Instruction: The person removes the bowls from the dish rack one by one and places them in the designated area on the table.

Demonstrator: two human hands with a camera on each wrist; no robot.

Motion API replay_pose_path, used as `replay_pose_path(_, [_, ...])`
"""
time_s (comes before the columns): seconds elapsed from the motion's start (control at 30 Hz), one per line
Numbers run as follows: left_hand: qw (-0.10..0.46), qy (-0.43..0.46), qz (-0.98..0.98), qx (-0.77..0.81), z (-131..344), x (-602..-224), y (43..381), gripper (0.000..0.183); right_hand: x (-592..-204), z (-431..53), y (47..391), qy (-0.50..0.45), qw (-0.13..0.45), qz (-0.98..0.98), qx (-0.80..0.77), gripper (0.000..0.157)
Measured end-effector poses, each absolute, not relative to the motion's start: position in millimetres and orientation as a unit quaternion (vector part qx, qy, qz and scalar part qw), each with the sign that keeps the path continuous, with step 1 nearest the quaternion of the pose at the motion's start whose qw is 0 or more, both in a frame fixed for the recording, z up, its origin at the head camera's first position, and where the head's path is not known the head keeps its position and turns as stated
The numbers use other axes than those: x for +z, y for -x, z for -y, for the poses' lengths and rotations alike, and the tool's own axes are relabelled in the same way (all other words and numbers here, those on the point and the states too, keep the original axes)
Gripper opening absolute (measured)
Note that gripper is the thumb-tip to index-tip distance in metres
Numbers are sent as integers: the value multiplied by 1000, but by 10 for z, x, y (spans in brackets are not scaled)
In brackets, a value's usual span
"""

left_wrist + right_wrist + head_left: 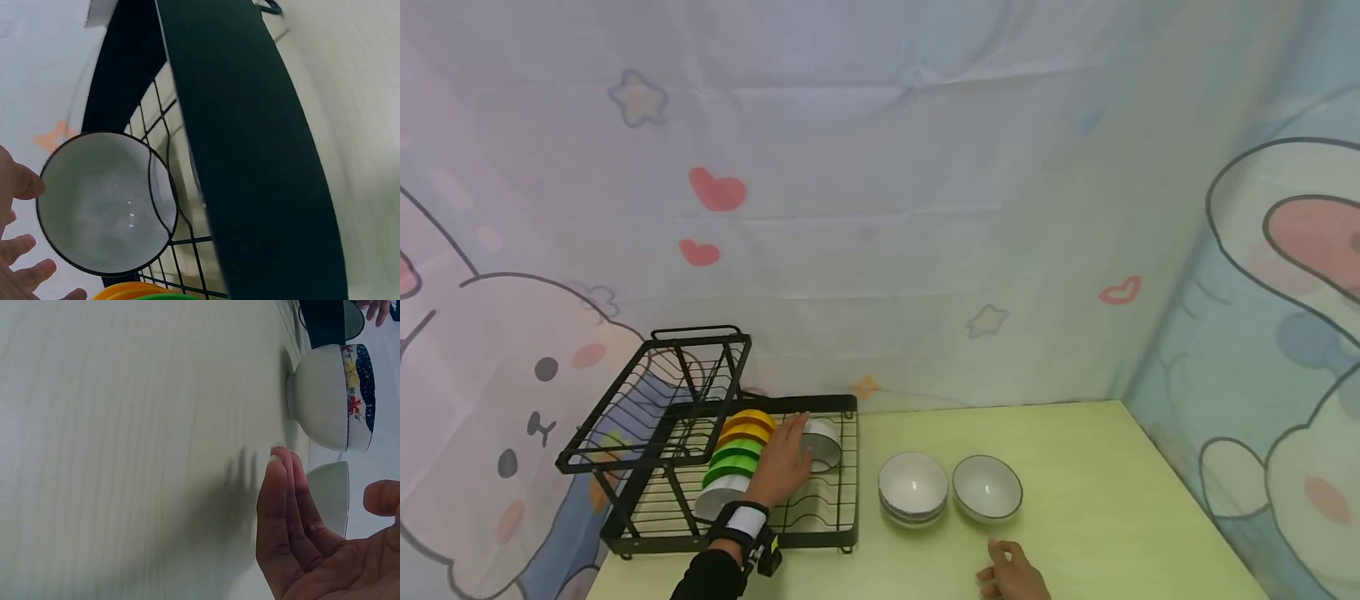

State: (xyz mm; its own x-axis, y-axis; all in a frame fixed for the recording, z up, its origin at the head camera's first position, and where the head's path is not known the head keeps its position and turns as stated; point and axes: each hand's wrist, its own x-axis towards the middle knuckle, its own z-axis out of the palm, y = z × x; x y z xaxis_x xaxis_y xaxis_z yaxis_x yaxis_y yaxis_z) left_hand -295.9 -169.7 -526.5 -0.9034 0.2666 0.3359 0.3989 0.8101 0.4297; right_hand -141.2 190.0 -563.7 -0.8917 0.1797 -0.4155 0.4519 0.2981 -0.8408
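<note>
White bowl (824, 451) stands tilted in black rack (816, 540), right of the coloured bowls (737, 447), left hand (784, 467) released, fingers spread by its rim, right hand (1017, 575) loose, grasping nothing, near single bowl (988, 488) on table (1075, 500).

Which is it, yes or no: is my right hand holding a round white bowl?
No, in the head view pale green tabletop shows between the right hand and the nearest round, dark-rimmed white bowl.

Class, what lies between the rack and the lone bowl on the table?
The bowl stack lies between the rack and the lone bowl, as the head view shows.
</note>
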Motion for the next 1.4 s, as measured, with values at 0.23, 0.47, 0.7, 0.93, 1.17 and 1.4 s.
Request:
replay_pose_path(0.23, [129, 182, 946, -234, 1656, -5377, 3095, 59, -5658, -1911, 1383, -201, 119, -792, -564, 57])
replay_pose_path(0.47, [89, 166, 944, -271, 1693, -5540, 3149, 59, -5700, -1917, 1351, -208, 115, -795, -558, 60])
replay_pose_path(0.7, [95, 186, 940, -271, 1709, -5542, 3192, 58, -5677, -1903, 1351, -208, 113, -792, -563, 57])
replay_pose_path(0.93, [136, 204, 947, -210, 1646, -5569, 3215, 55, -5659, -1881, 1303, -210, 116, -791, -563, 60])
replay_pose_path(1.17, [134, 168, 962, -166, 1542, -5514, 3197, 56, -5687, -1899, 1293, -203, 119, -795, -559, 64])
replay_pose_path(1.4, [133, 135, 977, -98, 1448, -5444, 3107, 62, -5685, -1896, 1297, -197, 120, -800, -553, 60])
